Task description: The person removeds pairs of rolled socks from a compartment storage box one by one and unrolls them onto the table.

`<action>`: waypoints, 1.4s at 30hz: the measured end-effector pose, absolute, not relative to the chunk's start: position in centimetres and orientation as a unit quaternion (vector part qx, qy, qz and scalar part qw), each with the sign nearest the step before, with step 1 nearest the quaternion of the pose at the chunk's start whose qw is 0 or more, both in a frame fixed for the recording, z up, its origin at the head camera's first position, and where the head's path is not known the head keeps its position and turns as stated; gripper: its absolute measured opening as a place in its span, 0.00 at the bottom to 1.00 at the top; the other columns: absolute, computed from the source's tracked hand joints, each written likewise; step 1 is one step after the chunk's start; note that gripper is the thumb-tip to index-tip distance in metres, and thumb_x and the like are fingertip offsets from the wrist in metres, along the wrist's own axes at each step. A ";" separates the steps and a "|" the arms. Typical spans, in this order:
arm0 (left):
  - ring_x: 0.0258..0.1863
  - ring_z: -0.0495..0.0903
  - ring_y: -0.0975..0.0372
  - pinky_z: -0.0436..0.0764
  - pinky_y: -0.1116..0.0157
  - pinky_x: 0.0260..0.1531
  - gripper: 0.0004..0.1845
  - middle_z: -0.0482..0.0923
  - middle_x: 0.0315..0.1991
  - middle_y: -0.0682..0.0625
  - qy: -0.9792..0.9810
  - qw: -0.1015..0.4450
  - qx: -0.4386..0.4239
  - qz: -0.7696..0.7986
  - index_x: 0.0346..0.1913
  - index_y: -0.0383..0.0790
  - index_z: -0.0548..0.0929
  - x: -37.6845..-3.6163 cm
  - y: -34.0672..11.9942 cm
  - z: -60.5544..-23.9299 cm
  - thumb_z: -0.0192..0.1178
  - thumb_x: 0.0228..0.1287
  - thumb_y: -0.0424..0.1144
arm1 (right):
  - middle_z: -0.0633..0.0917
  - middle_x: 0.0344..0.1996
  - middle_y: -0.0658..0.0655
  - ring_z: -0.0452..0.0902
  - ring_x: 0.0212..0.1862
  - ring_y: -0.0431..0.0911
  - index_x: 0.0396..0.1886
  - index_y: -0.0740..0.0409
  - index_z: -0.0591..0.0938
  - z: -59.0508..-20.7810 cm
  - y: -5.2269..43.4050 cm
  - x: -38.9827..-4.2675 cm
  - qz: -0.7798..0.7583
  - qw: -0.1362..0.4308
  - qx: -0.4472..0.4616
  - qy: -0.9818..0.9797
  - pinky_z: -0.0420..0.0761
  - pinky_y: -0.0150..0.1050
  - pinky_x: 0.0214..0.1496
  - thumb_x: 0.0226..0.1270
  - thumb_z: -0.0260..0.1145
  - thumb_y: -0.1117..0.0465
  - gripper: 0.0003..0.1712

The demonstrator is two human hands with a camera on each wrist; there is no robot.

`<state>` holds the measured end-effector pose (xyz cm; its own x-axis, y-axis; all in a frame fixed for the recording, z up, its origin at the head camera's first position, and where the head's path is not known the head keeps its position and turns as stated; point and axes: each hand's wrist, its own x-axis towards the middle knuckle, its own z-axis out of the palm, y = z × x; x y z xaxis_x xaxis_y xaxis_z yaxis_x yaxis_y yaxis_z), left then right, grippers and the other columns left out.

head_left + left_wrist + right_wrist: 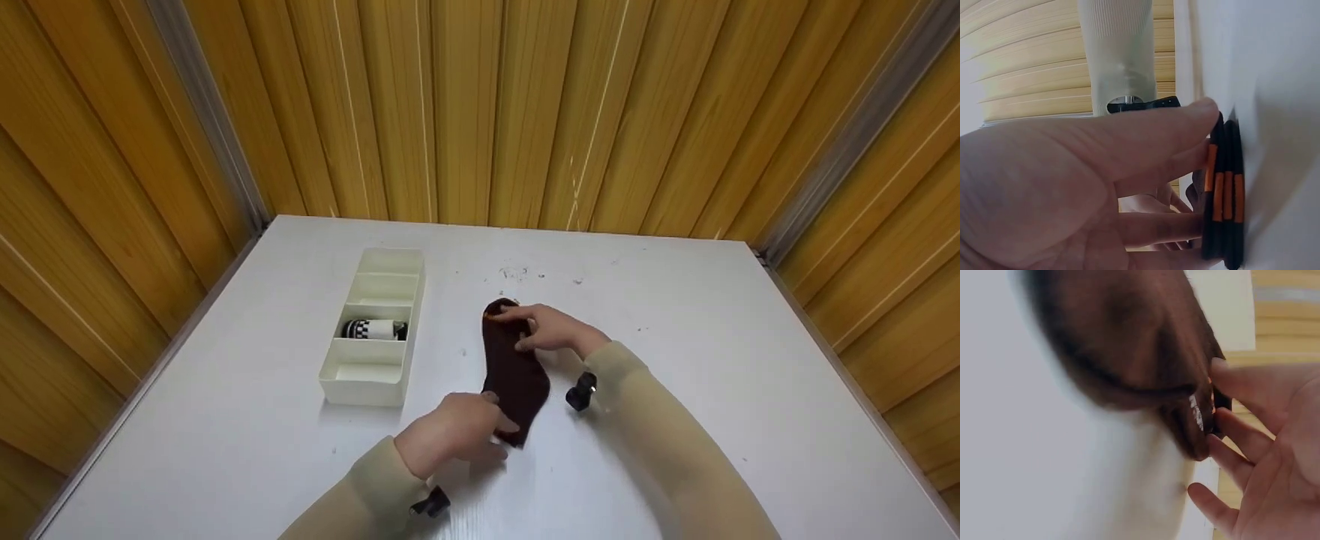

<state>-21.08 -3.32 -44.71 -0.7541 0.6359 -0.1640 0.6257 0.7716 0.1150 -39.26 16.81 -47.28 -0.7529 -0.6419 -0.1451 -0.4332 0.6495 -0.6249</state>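
Note:
A pair of dark brown socks point(517, 375) lies stacked lengthwise on the white table, the cuff end nearest me. In the left wrist view the layered cuffs point(1224, 191) show orange patches along their edges. My left hand point(457, 426) grips the cuff end, thumb at one edge and fingers at the other. At the far toe end my right hand point(551, 328) holds the socks between thumb and fingers. The right wrist view shows the brown fabric point(1129, 337) bent and raised near the fingertips point(1221, 367).
Left of the socks stands a white divided box point(364, 391). One compartment holds a rolled black-and-white checkered sock point(371, 329). Dark specks point(514, 273) mark the table beyond the toes. Yellow wood-patterned walls point(465, 112) enclose the table's back and sides.

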 end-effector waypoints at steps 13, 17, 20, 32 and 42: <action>0.42 0.82 0.58 0.82 0.59 0.41 0.10 0.86 0.37 0.53 0.951 0.062 0.304 -0.002 0.44 0.55 0.89 -20.7 -2.5 -45.2 0.69 0.65 0.53 | 0.58 0.82 0.61 0.51 0.82 0.64 0.75 0.50 0.73 -47.9 18.1 -37.9 -0.197 0.151 -0.355 0.901 0.59 0.63 0.80 0.64 0.74 0.51 0.40; 0.47 0.81 0.55 0.79 0.58 0.51 0.13 0.87 0.40 0.49 0.962 0.017 0.266 -0.057 0.43 0.53 0.88 -20.5 -2.0 -45.7 0.65 0.67 0.56 | 0.59 0.82 0.59 0.54 0.81 0.64 0.76 0.46 0.72 -48.1 19.2 -37.2 -0.180 0.133 -0.333 0.916 0.63 0.64 0.77 0.60 0.76 0.43 0.45; 0.49 0.79 0.55 0.78 0.60 0.51 0.20 0.88 0.43 0.48 0.969 0.006 0.232 -0.089 0.48 0.49 0.88 -20.7 -1.6 -46.1 0.62 0.69 0.60 | 0.60 0.82 0.58 0.56 0.80 0.63 0.76 0.43 0.72 -47.9 19.9 -36.5 -0.159 0.118 -0.306 0.931 0.67 0.66 0.74 0.60 0.75 0.39 0.45; 0.59 0.78 0.49 0.74 0.53 0.60 0.29 0.85 0.58 0.45 0.982 0.047 0.136 -0.120 0.67 0.51 0.77 -23.8 -0.3 -46.8 0.44 0.78 0.64 | 0.65 0.77 0.62 0.59 0.76 0.65 0.78 0.39 0.69 -47.2 21.4 -34.3 -0.120 0.102 -0.224 0.962 0.72 0.69 0.68 0.62 0.74 0.38 0.45; 0.66 0.76 0.44 0.74 0.50 0.63 0.30 0.77 0.67 0.34 0.997 0.048 0.035 -0.042 0.68 0.45 0.77 -27.4 0.1 -46.8 0.38 0.81 0.61 | 0.73 0.70 0.66 0.65 0.68 0.62 0.73 0.48 0.75 -46.8 21.8 -32.1 -0.050 0.071 -0.211 0.974 0.76 0.65 0.63 0.70 0.68 0.46 0.34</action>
